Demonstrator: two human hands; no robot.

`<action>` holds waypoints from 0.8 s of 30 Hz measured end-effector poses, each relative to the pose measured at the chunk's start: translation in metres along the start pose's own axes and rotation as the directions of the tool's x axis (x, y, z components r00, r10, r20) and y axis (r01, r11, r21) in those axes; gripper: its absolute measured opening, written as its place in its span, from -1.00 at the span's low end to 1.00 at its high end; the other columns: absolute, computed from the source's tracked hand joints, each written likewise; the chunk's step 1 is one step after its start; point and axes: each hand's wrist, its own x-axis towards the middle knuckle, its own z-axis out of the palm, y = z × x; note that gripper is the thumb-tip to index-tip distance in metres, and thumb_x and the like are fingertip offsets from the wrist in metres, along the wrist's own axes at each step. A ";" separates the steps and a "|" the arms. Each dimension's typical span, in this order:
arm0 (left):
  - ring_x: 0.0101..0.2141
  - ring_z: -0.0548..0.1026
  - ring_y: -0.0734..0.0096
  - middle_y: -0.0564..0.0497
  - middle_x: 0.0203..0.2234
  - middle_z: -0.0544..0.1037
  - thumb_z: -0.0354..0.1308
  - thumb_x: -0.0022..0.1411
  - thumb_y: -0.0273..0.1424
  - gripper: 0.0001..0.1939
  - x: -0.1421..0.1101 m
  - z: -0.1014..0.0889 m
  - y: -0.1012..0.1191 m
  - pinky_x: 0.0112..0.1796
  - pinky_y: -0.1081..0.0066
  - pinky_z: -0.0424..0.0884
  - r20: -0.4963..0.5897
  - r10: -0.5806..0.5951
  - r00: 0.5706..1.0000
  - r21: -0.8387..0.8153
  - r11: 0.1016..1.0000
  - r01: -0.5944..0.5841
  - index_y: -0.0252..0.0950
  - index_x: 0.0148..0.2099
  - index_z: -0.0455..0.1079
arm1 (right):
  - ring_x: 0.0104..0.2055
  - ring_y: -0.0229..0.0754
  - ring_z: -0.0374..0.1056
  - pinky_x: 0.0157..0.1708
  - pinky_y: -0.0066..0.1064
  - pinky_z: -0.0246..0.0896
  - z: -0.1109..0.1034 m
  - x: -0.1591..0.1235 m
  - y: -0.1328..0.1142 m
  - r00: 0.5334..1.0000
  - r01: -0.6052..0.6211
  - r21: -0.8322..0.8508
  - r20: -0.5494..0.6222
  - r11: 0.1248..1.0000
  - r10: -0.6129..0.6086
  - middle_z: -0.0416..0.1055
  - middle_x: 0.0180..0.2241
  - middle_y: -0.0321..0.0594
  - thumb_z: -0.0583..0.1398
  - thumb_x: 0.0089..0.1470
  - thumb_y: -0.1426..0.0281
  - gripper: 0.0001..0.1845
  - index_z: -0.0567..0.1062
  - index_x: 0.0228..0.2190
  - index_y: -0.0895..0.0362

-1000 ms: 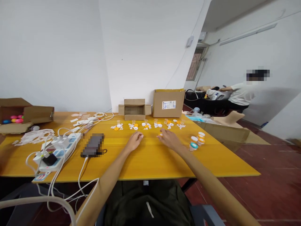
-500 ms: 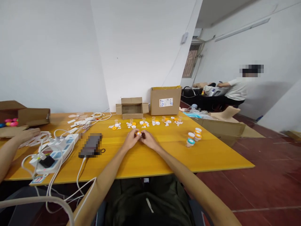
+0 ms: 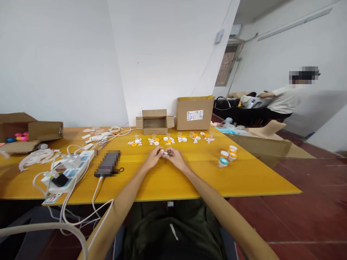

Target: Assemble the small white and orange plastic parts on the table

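Observation:
Over the middle of the table my left hand pinches a small orange-and-white plastic piece. My right hand meets it from the other side, its fingers closed on a small white piece. Fingers partly cover both pieces, so I cannot tell whether they are joined. Just beyond my hands runs a row of small heaps of white and orange parts, including an orange disc and a white disc. Clear plastic cups stand among them. To my right is a group of lidded jars, one with a teal lid.
A small open carton and a larger closed carton stand at the back. On the left lie a power strip with white cables, a phone-like device and a box of coloured balls. Another person sits far right.
The white piece now shows in my right fingers beside the orange one. The view has shifted slightly left, and the co-worker's hand at the left has drawn out of sight.

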 end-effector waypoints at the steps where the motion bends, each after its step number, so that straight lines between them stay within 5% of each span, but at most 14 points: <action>1: -0.27 0.48 0.31 0.04 -0.29 0.56 0.06 0.32 -0.24 -0.77 0.000 0.000 0.000 -0.12 0.33 0.42 0.001 0.000 1.000 -0.003 1.000 0.000 -0.23 -0.11 0.44 | -0.36 -0.13 0.45 -0.28 -0.28 0.37 0.000 0.000 -0.001 1.000 0.007 -0.008 -0.002 1.000 -0.007 0.52 -0.43 -0.28 0.36 -0.16 0.14 -0.67 0.45 -0.42 0.07; 12: -0.34 0.41 0.38 0.10 -0.40 0.48 -0.04 0.40 -0.13 -0.69 -0.001 -0.002 0.004 -0.20 0.40 0.38 0.018 -0.053 0.998 0.016 0.998 0.053 -0.22 -0.26 0.35 | -0.37 -0.18 0.39 -0.28 -0.33 0.33 0.003 -0.005 -0.011 0.996 0.081 -0.086 -0.016 0.993 -0.083 0.49 -0.38 -0.35 0.34 -0.14 0.24 -0.72 0.43 -0.35 0.03; 18: -0.30 0.43 0.38 0.10 -0.37 0.50 0.03 0.38 -0.13 -0.72 0.000 -0.004 0.000 -0.16 0.39 0.39 -0.073 -0.032 0.997 0.003 0.999 0.032 -0.21 -0.18 0.38 | -0.38 -0.20 0.42 -0.35 -0.36 0.36 0.001 -0.003 -0.011 1.000 -0.012 0.062 0.008 0.998 0.011 0.50 -0.34 -0.30 0.36 -0.13 0.06 -0.57 0.43 -0.30 0.04; 24: -0.26 0.46 0.39 0.06 -0.31 0.52 0.19 0.27 -0.19 -0.78 0.003 0.000 -0.006 -0.13 0.37 0.40 0.012 -0.008 1.000 -0.121 0.993 0.010 -0.23 -0.20 0.34 | -0.46 -0.20 0.40 -0.49 -0.39 0.32 -0.004 -0.002 -0.007 0.998 -0.049 0.089 -0.042 0.995 0.053 0.49 -0.45 -0.27 0.26 -0.03 -0.08 -0.54 0.46 -0.39 0.06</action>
